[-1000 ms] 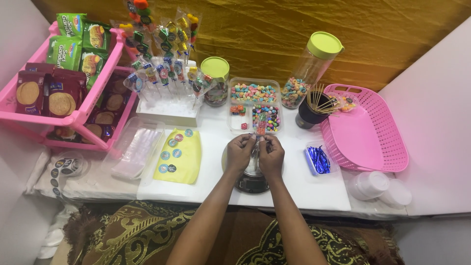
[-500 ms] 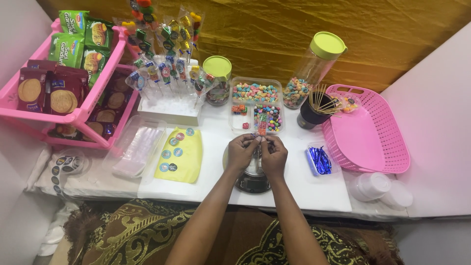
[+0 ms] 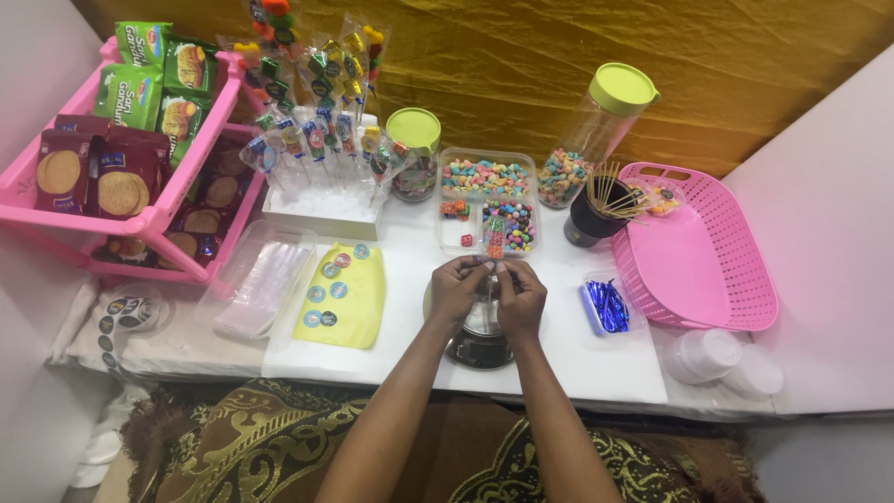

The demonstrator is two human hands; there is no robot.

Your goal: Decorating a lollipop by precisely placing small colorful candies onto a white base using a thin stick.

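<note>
- Candy skewer [image 3: 494,244] stands upright at table centre, over a round dish [image 3: 480,343]; left hand [image 3: 456,291] and right hand [image 3: 521,296] pinch its lower end, fingertips pressed tog.
- Risk: grip slips, candies slide off the stick.
- Sectioned candy tray [image 3: 488,197] just beyond; a jolt could spill it.
- Cup of skewers [image 3: 592,216] far right, easily knocked.

Two bare forearms, no sleeves, left hand [image 3: 456,291], right hand [image 3: 521,300], no rings
</note>
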